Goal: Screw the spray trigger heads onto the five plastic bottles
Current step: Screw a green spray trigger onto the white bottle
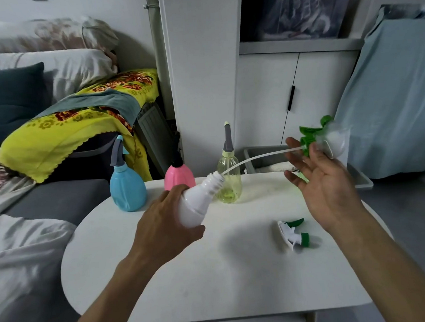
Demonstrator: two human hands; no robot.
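My left hand (160,224) grips a white bottle (197,203), tilted above the table with its threaded neck pointing up and right. My right hand (321,184) is raised at the right and pinches a green and white spray trigger head (325,138), which is blurred. Its long dip tube (257,157) slants down to the left, with the tip at the bottle's mouth. Another white and green trigger head (293,234) lies loose on the white table (217,288).
At the table's far edge stand a blue bottle (127,188), a pink bottle (179,176) and a clear yellow-green bottle (229,177), each with a trigger head on. A bed is at the left and a white cabinet (277,91) behind.
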